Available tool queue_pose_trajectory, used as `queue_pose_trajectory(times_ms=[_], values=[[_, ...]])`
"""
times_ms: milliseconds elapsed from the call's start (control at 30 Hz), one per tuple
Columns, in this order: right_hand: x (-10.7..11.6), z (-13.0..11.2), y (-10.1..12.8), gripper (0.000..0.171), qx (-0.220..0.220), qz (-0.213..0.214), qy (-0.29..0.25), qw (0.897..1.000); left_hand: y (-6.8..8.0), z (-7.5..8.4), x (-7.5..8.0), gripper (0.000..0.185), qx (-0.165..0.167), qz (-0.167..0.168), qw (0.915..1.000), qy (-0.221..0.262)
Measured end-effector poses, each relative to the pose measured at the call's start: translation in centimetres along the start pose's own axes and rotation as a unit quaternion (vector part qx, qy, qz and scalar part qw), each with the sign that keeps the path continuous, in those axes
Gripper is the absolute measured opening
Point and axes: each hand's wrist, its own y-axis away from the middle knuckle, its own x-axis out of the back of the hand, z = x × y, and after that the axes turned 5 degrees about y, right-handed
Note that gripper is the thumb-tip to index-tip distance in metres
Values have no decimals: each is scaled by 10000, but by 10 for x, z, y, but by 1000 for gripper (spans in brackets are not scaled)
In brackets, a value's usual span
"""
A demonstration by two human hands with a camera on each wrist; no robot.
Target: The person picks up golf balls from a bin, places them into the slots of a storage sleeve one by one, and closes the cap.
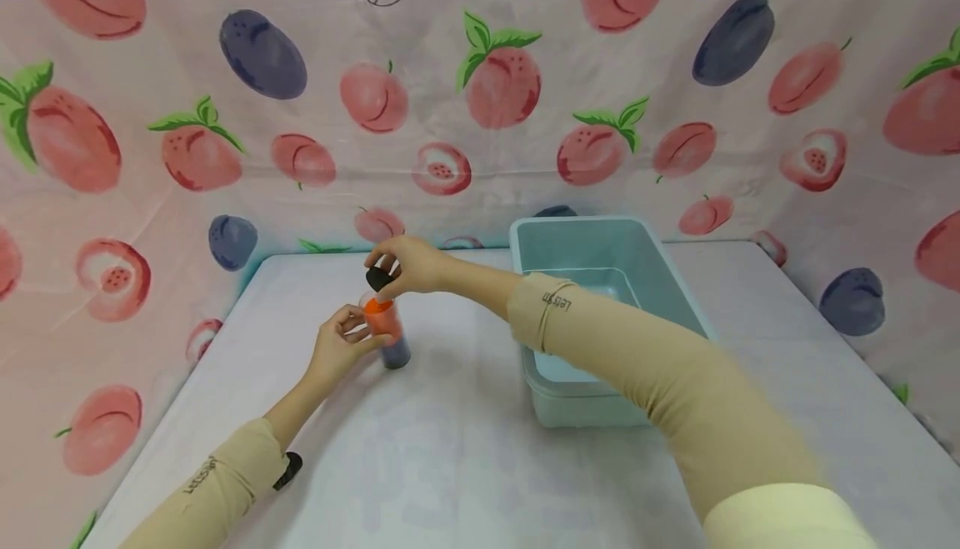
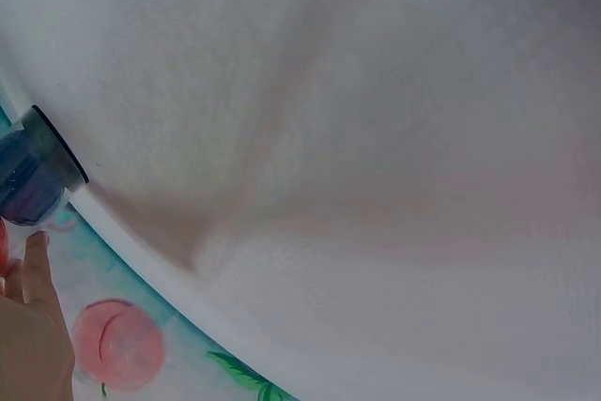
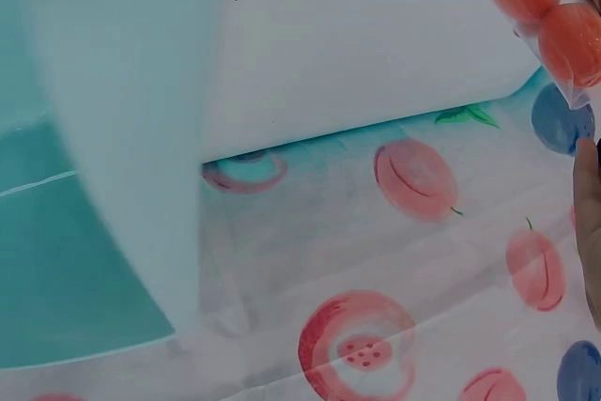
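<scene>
Left hand (image 1: 339,347) fingers curl round clear tube (image 1: 386,332), upright on table (image 1: 450,466) left of teal bin (image 1: 600,316). Right hand (image 1: 408,266) pinches black cap (image 1: 378,279) just above tube mouth. Tube contents blurred: orange over dark.

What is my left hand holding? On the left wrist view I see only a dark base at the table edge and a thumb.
Observer: The left hand grips a clear tube standing upright on the white table.
Operator: What is in it?
Observer: Orange pieces on top, dark blue ones below.
Operator: Where is the right hand?
Observer: The right hand is just above the tube's mouth, its grip pinching a small black cap.
Operator: Anything else nearby?
Observer: A pale blue bin sits to the right, under the right forearm.
</scene>
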Motion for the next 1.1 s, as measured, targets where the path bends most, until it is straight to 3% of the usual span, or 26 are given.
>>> queue_pose_trajectory(times_ms=[433, 800, 1100], values=[[-9, -4, -17, 46, 116, -253, 1228, 9920, -2, -5, 1, 38, -79, 9, 9998, 177], [-14, -8, -18, 40, 233, -484, 1490, 9874, -3, -7, 2, 34, -287, -55, 9985, 456], [-18, -14, -22, 41, 414, -669, 2217, 9719, -1, -8, 2, 32, -500, -58, 9978, 425]])
